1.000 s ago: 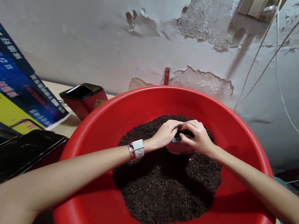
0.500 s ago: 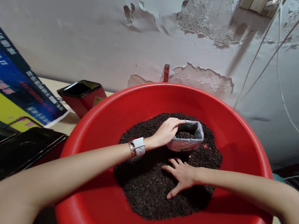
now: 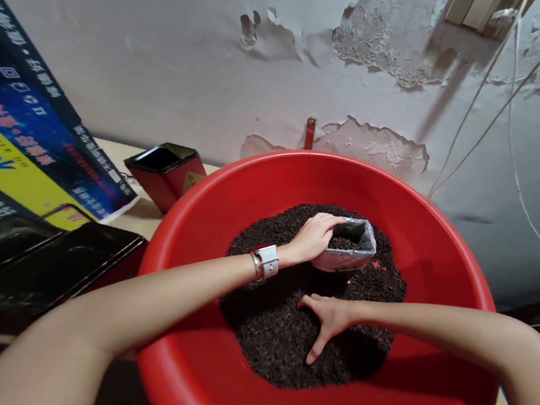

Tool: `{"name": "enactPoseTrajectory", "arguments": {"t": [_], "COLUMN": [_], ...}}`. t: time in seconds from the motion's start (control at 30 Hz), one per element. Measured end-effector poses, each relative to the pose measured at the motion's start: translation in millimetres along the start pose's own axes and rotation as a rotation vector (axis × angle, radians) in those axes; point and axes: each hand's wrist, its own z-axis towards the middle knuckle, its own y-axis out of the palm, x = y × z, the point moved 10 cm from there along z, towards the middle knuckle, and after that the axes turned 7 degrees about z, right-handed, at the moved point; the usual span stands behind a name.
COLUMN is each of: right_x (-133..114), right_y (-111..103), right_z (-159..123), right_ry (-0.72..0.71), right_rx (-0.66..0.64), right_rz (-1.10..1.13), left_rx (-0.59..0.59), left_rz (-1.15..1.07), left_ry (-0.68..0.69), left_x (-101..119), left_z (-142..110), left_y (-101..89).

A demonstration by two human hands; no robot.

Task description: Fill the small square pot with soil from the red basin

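A big red basin (image 3: 445, 248) holds a mound of dark, shredded material that looks like loose tea leaves (image 3: 276, 359). My left hand (image 3: 313, 239) grips the left rim of a foil-lined bag (image 3: 348, 261) that stands open-mouthed at the back of the mound. Some of the same dark leaves lie inside the bag; its lower part is in shadow. In front of it, my right hand (image 3: 332, 320) rests palm-down on the leaves, thumb spread wide from the other fingers. Its fingertips are partly sunk in the leaves, and no clump shows in its grasp.
Left of the basin stands a red canister (image 3: 175, 182) with a dark open top. Black glossy trays or lids (image 3: 52, 269) lie nearer me, beside a printed banner (image 3: 39, 124). Behind is a peeling wall (image 3: 170, 54) with hanging cables (image 3: 513, 126).
My right hand's fingers have curled further into the leaves, with the thumb still spread. My left hand keeps its hold on the bag. The whole view has shifted slightly.
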Motion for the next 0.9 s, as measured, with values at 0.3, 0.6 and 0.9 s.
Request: {"name": "enactPoseTrajectory", "arguments": {"t": [0.3,0.6,0.9], "right_x": [2,-21,-42], "right_y": [25,-28,-178], "right_z": [-13,-52,-114], "right_ry": [0.061,-0.009,-0.146], "right_rx": [-0.074,0.157,0.717], "right_rz": [0.011,0.033,0.042], "left_rx": [0.011,0.021,0.036], "left_rz": [-0.022,-0.025,0.014], "left_ry": [0.012,0.010,-0.002], "left_x": [2,1,-4], "left_z": [1,4,4], "left_y": [0.8,-3.9,-1.2]}}
